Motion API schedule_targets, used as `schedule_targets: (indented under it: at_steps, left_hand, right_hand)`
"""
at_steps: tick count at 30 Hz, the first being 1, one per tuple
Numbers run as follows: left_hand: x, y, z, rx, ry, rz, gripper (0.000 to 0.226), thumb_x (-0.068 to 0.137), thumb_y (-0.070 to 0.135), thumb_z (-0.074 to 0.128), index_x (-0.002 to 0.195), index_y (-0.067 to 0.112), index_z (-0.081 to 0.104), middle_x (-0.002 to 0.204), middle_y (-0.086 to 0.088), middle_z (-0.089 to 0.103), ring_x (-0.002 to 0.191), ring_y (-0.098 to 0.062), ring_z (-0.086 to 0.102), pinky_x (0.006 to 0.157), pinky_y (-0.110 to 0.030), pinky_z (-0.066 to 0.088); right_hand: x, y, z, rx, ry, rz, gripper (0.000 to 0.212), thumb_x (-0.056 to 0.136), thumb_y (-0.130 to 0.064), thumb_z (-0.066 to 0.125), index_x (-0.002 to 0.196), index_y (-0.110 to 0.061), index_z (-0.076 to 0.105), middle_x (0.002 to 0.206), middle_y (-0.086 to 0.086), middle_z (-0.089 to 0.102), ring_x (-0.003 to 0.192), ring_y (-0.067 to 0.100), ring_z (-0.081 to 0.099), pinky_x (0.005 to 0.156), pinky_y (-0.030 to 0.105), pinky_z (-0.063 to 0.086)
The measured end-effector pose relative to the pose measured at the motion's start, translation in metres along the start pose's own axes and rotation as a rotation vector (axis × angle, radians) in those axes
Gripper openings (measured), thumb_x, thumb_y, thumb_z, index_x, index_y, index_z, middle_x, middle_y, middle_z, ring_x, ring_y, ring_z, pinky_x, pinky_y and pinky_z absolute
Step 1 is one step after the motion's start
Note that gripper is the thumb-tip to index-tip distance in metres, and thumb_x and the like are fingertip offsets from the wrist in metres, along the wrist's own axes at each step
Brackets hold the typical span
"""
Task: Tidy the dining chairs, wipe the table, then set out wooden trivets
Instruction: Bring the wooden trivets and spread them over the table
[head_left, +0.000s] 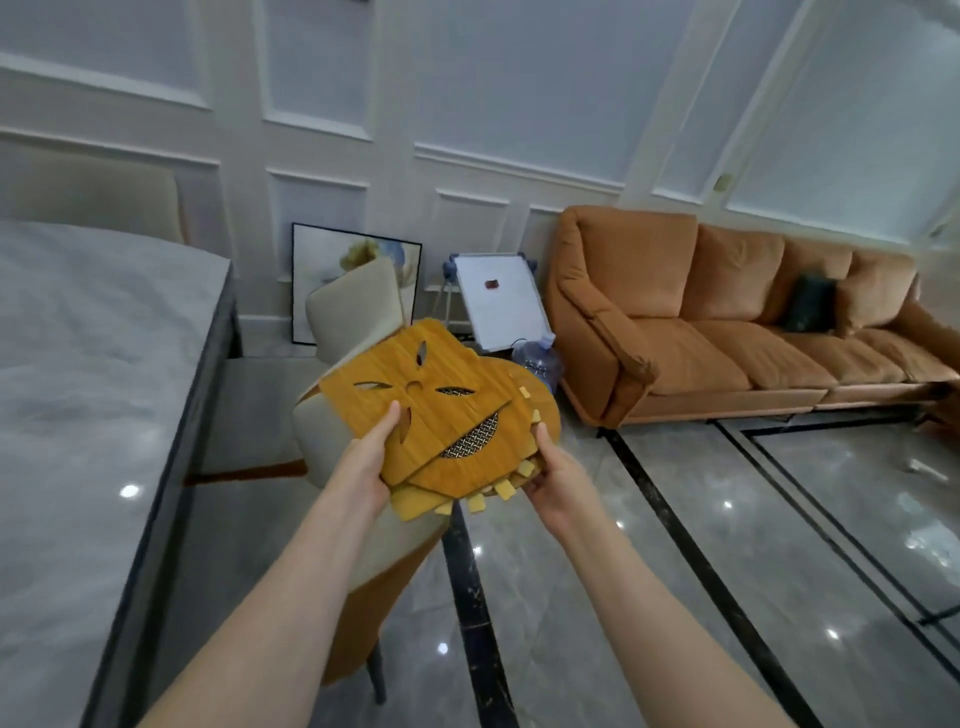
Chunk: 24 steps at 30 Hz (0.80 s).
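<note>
Wooden trivets, a fanned stack of them, held up in the middle of the frame, off the table and in the air over a chair. Top one squarish with leaf-shaped cutouts, the one under it rounder with a curved slot showing a woven mesh pattern. Little yellow pads sticking out along the lower and right edges of the stack. Couldn't count how many in there, at least three by the look of it.

Left hand clamped on the lower left edge of the stack, thumb flat on top of the uppermost trivet, rest of the fingers hidden underneath. Right hand gripping the lower right edge, thumb up along the rim, fingers tucked under. Both forearms reaching in from the bottom of the frame.

Marble-look table filling the left side, dark edge running down toward the bottom left. Cream chair with an orange shell right behind and below the trivets, center of the frame. Second chair back peeking over the table, upper left.

Orange sofa across the right side, dark cushion on it. Framed picture leaning on the panelled wall, small whiteboard beside it, water jug on the floor next to that. Glossy grey floor with black stripes, lower right.
</note>
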<state>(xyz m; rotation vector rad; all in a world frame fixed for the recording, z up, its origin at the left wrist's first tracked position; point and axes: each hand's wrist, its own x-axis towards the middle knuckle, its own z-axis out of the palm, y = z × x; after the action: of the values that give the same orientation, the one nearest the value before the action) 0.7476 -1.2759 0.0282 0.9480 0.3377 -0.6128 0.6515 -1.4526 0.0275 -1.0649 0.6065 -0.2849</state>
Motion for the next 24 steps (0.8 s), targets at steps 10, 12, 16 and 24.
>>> schedule_targets:
  at_steps: [10, 12, 16, 24]
  left_hand:
    - [0.08, -0.007, 0.09, -0.325, 0.251, 0.142, 0.05, 0.092, 0.037, 0.059, 0.136, 0.017, 0.044, 0.123, -0.015, 0.059, 0.108, -0.036, 0.057, 0.079, -0.051, 0.045]
    - [0.087, -0.004, 0.097, -0.383, 0.307, 0.191, 0.051, 0.091, 0.035, 0.06, 0.135, 0.016, 0.044, 0.108, -0.013, 0.063, 0.093, -0.033, 0.061, 0.076, -0.05, 0.047]
    - [0.1, 0.006, 0.099, -0.466, 0.42, 0.285, 0.041, 0.09, 0.035, 0.062, 0.126, 0.019, 0.048, 0.117, -0.013, 0.061, 0.087, -0.03, 0.061, 0.073, -0.048, 0.048]
    - [0.129, 0.043, 0.058, -0.639, 0.62, 0.444, 0.043, 0.091, 0.034, 0.061, 0.129, 0.02, 0.047, 0.105, -0.011, 0.061, 0.101, -0.031, 0.057, 0.088, -0.052, 0.046]
  right_hand:
    - [0.169, -0.066, -0.008, -0.057, -0.301, 0.125, 0.029, 0.098, -0.032, 0.048, 0.106, -0.008, 0.064, 0.095, 0.006, 0.074, 0.089, 0.017, 0.07, 0.069, 0.028, 0.058]
    - [0.19, -0.074, -0.004, -0.079, -0.375, 0.157, 0.03, 0.099, -0.031, 0.046, 0.107, -0.008, 0.063, 0.097, 0.007, 0.074, 0.09, 0.017, 0.07, 0.075, 0.029, 0.058]
    - [0.226, -0.077, 0.019, -0.117, -0.485, 0.237, 0.029, 0.099, -0.029, 0.046, 0.105, -0.008, 0.064, 0.097, 0.008, 0.074, 0.093, 0.019, 0.068, 0.075, 0.03, 0.056]
    - [0.28, -0.041, 0.112, -0.204, -0.654, 0.385, 0.03, 0.1, -0.027, 0.046, 0.115, -0.005, 0.06, 0.105, 0.008, 0.07, 0.098, 0.02, 0.065, 0.081, 0.031, 0.054]
